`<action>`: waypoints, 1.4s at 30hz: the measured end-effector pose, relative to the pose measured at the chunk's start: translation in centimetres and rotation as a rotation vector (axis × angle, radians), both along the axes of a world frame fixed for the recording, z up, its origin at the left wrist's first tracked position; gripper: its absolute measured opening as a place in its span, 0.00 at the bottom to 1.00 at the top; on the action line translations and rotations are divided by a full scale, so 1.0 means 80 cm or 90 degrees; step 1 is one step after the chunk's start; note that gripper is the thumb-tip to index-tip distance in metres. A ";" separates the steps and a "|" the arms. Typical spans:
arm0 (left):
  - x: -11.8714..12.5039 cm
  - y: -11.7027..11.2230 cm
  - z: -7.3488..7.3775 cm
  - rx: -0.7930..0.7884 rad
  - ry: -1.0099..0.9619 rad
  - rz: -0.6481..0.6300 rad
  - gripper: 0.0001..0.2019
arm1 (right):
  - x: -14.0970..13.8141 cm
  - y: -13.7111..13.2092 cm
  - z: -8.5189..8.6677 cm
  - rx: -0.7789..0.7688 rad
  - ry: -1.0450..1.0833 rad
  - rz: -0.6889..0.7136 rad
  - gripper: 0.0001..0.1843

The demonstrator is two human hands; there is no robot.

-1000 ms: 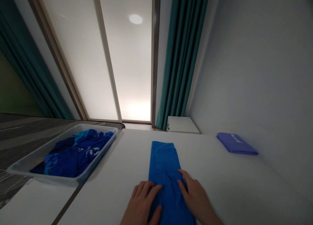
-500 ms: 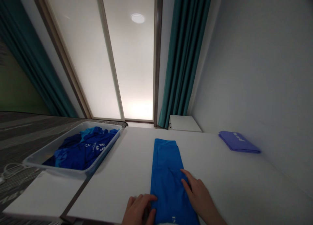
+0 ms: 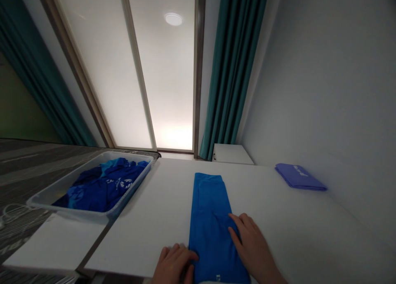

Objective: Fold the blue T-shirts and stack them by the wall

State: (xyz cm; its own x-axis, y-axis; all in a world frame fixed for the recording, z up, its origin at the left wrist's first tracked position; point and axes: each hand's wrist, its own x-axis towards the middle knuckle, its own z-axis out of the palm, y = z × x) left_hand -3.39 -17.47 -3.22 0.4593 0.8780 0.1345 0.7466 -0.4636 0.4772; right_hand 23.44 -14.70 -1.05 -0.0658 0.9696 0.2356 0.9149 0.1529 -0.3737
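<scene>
A blue garment [image 3: 210, 222], folded into a long narrow strip, lies on the white table [image 3: 148, 222] in front of me. Small white lettering shows near its closest end, which runs out of the frame at the bottom. My left hand [image 3: 175, 264] rests at the strip's left edge, fingers bent and fingertips touching the cloth, the thumb apart below. On the opposite edge, my right hand [image 3: 252, 245] lies with forefinger and thumb spread on the fabric. Neither hand lifts the cloth.
A clear plastic bin [image 3: 89, 163] with crumpled blue clothes [image 3: 105, 187] stands at the left. Near the wall at the right lies a folded purple cloth item [image 3: 298, 177] with white lettering. A small white cabinet [image 3: 233, 153] sits beyond the table, before a teal curtain [image 3: 233, 69].
The view has shifted slightly. Both hands stay at the garment's edges; the fingers of my right hand sit a little higher and flatter. The garment keeps its folded shape.
</scene>
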 end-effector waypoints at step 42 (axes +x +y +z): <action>0.000 0.060 0.087 0.241 0.137 -0.399 0.25 | 0.013 -0.027 -0.047 0.146 -0.216 0.321 0.40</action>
